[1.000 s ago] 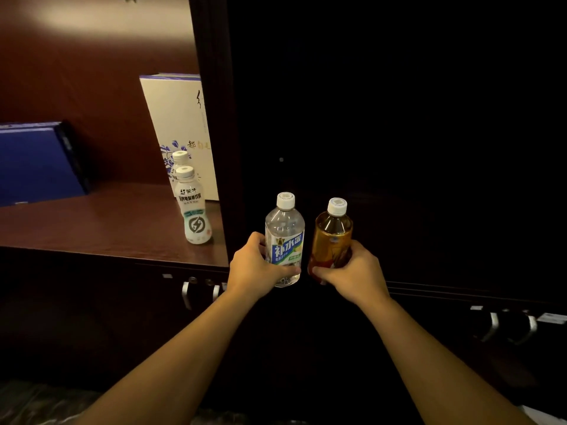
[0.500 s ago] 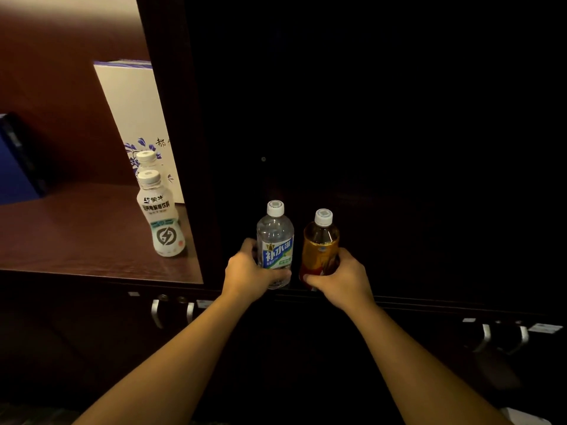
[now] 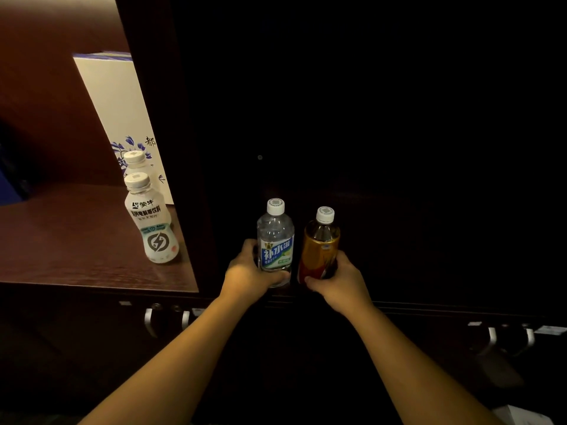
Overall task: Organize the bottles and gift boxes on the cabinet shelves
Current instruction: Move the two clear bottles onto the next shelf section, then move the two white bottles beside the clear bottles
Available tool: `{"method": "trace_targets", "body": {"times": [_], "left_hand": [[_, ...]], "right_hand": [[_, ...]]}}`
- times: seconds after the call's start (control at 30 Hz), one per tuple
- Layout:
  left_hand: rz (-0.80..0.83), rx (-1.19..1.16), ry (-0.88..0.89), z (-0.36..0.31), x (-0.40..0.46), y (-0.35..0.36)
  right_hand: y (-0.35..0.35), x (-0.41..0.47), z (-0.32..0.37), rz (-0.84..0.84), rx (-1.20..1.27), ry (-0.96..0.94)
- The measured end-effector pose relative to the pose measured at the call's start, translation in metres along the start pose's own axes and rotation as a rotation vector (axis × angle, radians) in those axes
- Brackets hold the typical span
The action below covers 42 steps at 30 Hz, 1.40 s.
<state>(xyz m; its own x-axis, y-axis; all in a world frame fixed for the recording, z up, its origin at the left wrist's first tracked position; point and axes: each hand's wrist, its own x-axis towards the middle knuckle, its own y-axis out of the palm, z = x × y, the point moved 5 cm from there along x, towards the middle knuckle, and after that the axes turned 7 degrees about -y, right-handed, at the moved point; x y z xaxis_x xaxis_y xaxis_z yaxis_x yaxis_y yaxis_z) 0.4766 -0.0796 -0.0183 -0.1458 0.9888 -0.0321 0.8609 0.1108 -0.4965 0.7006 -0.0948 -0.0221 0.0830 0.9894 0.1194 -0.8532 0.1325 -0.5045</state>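
Fingers of left hand [image 3: 248, 273] curled round clear bottle [image 3: 275, 240], fingers of right hand [image 3: 340, 279] round amber bottle [image 3: 320, 245]. Side by side, upright, before dark cabinet. White bottles [image 3: 152, 222] on shelf [image 3: 76, 246] by gift box [image 3: 122, 118].

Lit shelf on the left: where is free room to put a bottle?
The wooden shelf is bare left of the two white bottles. It is crowded by the divider, where they stand before the white gift box.

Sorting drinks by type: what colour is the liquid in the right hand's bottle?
Amber, in the head view: bottle.
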Motion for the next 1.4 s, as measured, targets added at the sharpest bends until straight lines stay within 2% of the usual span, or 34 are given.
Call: {"method": "trace_targets", "body": {"times": [0.17, 0.4, 0.5, 0.6, 0.8, 0.93, 1.2, 1.4], "left_hand": [[-0.013, 0.029, 0.008, -0.001, -0.01, -0.002], [0.003, 0.175, -0.045, 0.002, -0.035, -0.027], [0.016, 0.265, -0.004, 0.005, -0.051, -0.049], [-0.055, 0.419, 0.067, 0.005, -0.069, -0.077], [-0.187, 0.582, 0.164, 0.013, -0.084, -0.138], [-0.252, 0.682, 0.196, 0.025, -0.077, -0.176], [-0.288, 0.771, 0.148, 0.082, -0.019, -0.269], [-0.268, 0.787, 0.128, 0.115, 0.053, -0.313]], "right_hand": [[-0.001, -0.005, 0.002, 0.004, -0.037, 0.01], [-0.007, -0.028, 0.016, -0.104, -0.092, 0.032], [-0.005, -0.041, 0.031, -0.15, -0.169, -0.043], [0.002, -0.056, 0.052, -0.158, -0.271, -0.141], [0.059, -0.077, 0.119, 0.027, -0.311, -0.444], [0.108, -0.078, 0.16, 0.095, -0.359, -0.563], [0.207, -0.052, 0.21, 0.157, -0.405, -0.503], [0.252, -0.019, 0.222, 0.08, -0.474, -0.292]]}}
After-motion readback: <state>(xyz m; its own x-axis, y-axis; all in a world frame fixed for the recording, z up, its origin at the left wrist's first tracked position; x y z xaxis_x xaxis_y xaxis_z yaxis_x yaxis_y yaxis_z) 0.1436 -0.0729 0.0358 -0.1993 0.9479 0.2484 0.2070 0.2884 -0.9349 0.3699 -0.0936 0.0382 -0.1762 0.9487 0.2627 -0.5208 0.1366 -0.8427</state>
